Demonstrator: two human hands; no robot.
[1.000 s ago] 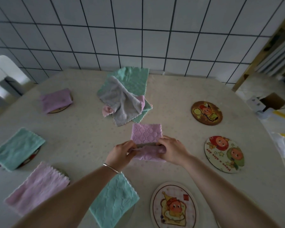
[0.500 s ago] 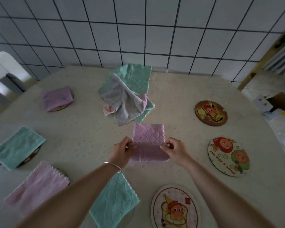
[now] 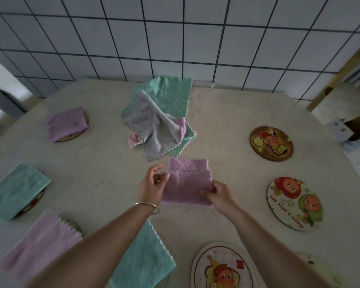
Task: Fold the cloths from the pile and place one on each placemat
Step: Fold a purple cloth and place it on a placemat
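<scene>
A purple cloth (image 3: 187, 183) lies folded on the table in front of me. My left hand (image 3: 152, 188) pinches its upper left corner and my right hand (image 3: 220, 194) grips its right edge. Behind it sits the pile (image 3: 160, 121) of grey, green and pink cloths. Three bare placemats show on the right: a dark round one (image 3: 271, 143), a white one with two figures (image 3: 293, 202) and a near one (image 3: 222, 267). Four placemats on the left carry folded cloths: purple (image 3: 66, 122), green (image 3: 17, 190), pink (image 3: 44, 244) and green (image 3: 146, 260).
The round table (image 3: 96, 167) wears a pale speckled cover and stands against a tiled wall (image 3: 175, 38). A white chair (image 3: 0, 88) stands at the far left. A cardboard box (image 3: 353, 127) sits off the table's right side.
The near half of the purple cloth has been folded forward over the far half. My hands have spread apart to the cloth's left corner and right edge.
</scene>
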